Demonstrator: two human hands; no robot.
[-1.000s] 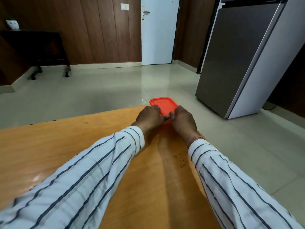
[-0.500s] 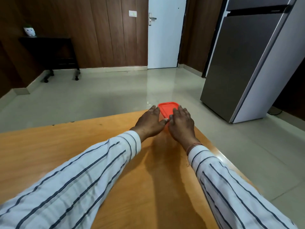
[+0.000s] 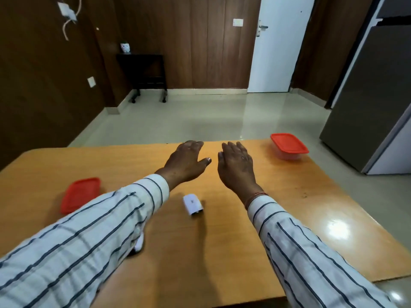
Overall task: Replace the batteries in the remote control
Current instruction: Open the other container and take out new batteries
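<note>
A small white object (image 3: 193, 204), possibly the remote or a pack of batteries, lies on the wooden table (image 3: 222, 252) between my forearms. My left hand (image 3: 185, 162) hovers palm down above the far middle of the table, fingers spread, holding nothing. My right hand (image 3: 236, 165) hovers beside it, also flat and empty. A clear box with a red lid (image 3: 288, 145) stands at the far right corner. A second red-lidded box (image 3: 80, 194) sits at the left, partly hidden by my left sleeve. Another white bit (image 3: 139, 243) peeks out under that sleeve.
A grey refrigerator (image 3: 367, 96) stands right of the table. Beyond the far table edge lie a pale tiled floor, a white door (image 3: 278, 45) and a dark side table on wheels (image 3: 144, 72) against the wood-panelled wall.
Both hands have let go of the red-lidded box at the right corner and moved left to the table's middle. The view has swung left, bringing the white object and second box into sight.
</note>
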